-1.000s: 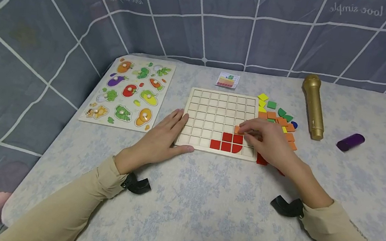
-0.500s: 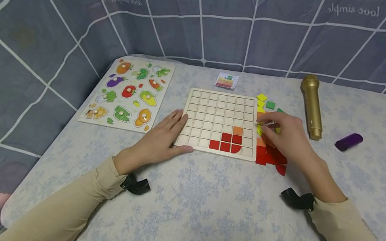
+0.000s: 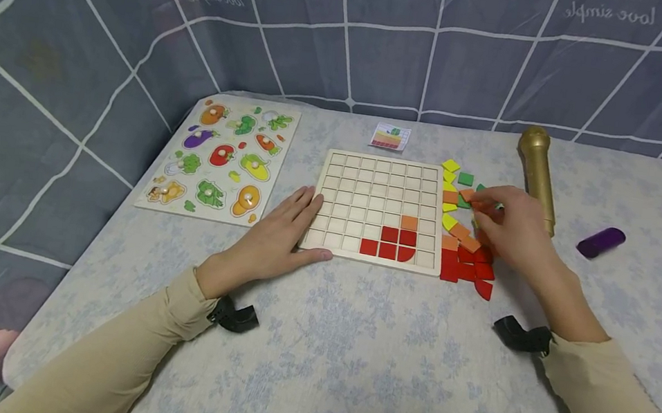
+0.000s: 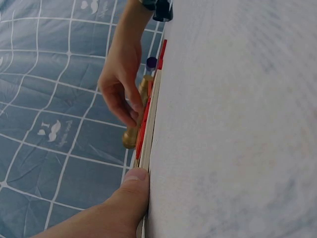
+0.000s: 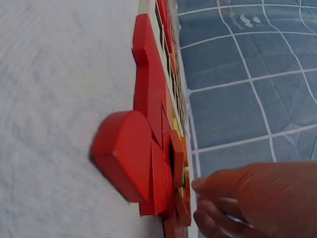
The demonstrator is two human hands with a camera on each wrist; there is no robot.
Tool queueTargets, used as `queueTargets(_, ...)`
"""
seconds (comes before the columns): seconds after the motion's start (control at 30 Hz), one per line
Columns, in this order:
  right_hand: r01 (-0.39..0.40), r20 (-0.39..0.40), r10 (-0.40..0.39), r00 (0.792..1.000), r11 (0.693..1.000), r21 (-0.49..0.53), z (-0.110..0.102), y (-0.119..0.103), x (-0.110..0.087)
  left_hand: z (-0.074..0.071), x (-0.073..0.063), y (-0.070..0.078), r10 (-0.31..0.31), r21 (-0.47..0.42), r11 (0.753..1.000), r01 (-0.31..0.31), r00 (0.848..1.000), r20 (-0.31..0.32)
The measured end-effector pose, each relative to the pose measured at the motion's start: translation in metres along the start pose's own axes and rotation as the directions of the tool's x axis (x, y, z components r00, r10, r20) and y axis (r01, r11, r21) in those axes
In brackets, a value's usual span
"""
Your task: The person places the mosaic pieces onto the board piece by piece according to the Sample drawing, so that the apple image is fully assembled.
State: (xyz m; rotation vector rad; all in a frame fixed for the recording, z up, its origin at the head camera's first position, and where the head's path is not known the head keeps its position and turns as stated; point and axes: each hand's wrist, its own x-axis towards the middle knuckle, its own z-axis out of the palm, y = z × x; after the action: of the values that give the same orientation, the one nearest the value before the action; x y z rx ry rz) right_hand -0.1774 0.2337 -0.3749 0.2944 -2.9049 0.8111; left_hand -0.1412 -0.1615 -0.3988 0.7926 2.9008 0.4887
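A wooden grid board (image 3: 363,197) lies on the table. In its lower right part sit several red tiles (image 3: 390,236), the lowest right one with a rounded corner, and one orange tile (image 3: 409,223) above them. My left hand (image 3: 276,241) rests with straight fingers along the board's left edge; its thumb (image 4: 132,191) shows at the edge in the left wrist view. My right hand (image 3: 517,224) reaches over the loose tiles right of the board, fingertips bent down next to an orange tile (image 3: 466,194). Nothing shows between the thumb and fingers in the right wrist view.
Loose red tiles (image 3: 467,271), a yellow tile (image 3: 451,166) and a green tile (image 3: 466,179) lie along the board's right side. A picture card (image 3: 390,137) lies behind the board. A vegetable puzzle (image 3: 221,157) lies left, a gold microphone (image 3: 538,171) and a purple object (image 3: 601,243) right.
My right hand has left the orange tile in the board's grid and moved right, across the yellow tiles, to the far part of the loose tiles. My left hand has stayed put.
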Motion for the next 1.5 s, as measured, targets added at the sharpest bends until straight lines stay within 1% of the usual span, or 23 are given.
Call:
queueTargets(0.17, -0.036, -0.010, 0.036, 0.999, 0.998, -0.057, 0.000, 0.003, 0.001, 0.000, 0.000, 0.001, 0.006, -0.003, 1.000, -0.006, 1.000, -0.001)
queueTargets(0.37, -0.053, -0.008, 0.052, 0.999, 0.996, -0.070, 0.002, 0.006, 0.002, 0.001, 0.001, 0.000, 0.003, 0.003, 1.000, -0.003, 1.000, 0.000)
queueTargets(0.67, 0.013, -0.066, -0.016, 0.998, 0.999, -0.035, 0.000, 0.010, 0.000, 0.002, 0.001, 0.000, -0.004, 0.002, 1.000, 0.004, 1.000, 0.010)
queueTargets(0.73, 0.018, -0.077, -0.020, 0.997, 1.000, -0.024, 0.001, 0.006, -0.001, 0.002, 0.001, 0.000, -0.004, 0.005, 1.000, 0.004, 1.000, 0.010)
queueTargets(0.83, 0.048, -0.083, -0.046, 0.995, 0.999, 0.017, 0.003, -0.005, -0.003, 0.001, 0.001, 0.001, -0.005, 0.006, 1.000, 0.005, 1.000, 0.009)
queueTargets(0.97, 0.112, -0.060, -0.106, 0.993, 0.989, 0.100, 0.010, -0.025, -0.007, 0.001, 0.001, 0.001, -0.002, 0.006, 1.000, 0.002, 1.000, 0.002)
queueTargets(1.17, 0.165, 0.000, -0.168, 0.986, 0.968, 0.187, 0.028, -0.049, -0.008, 0.000, 0.000, -0.001, -0.003, 0.005, 1.000, 0.003, 1.000, 0.000)
queueTargets(1.27, 0.174, 0.032, -0.185, 0.982, 0.961, 0.215, 0.035, -0.054, -0.009, 0.000, 0.000, -0.001, -0.005, 0.008, 1.000, 0.005, 1.000, 0.000)
queueTargets(1.37, 0.169, 0.060, -0.187, 0.981, 0.961, 0.219, 0.039, -0.056, -0.009, 0.000, 0.000, -0.001, -0.003, 0.009, 1.000, 0.003, 1.000, 0.001)
queueTargets(1.43, 0.174, 0.066, -0.192, 0.979, 0.962, 0.209, 0.040, -0.056, -0.010, 0.000, 0.001, -0.001, 0.002, 0.007, 1.000, -0.002, 1.000, 0.000)
queueTargets(1.5, 0.192, 0.055, -0.207, 0.977, 0.960, 0.205, 0.042, -0.056, -0.010, 0.000, 0.001, -0.001, 0.004, 0.006, 1.000, -0.004, 1.000, -0.002)
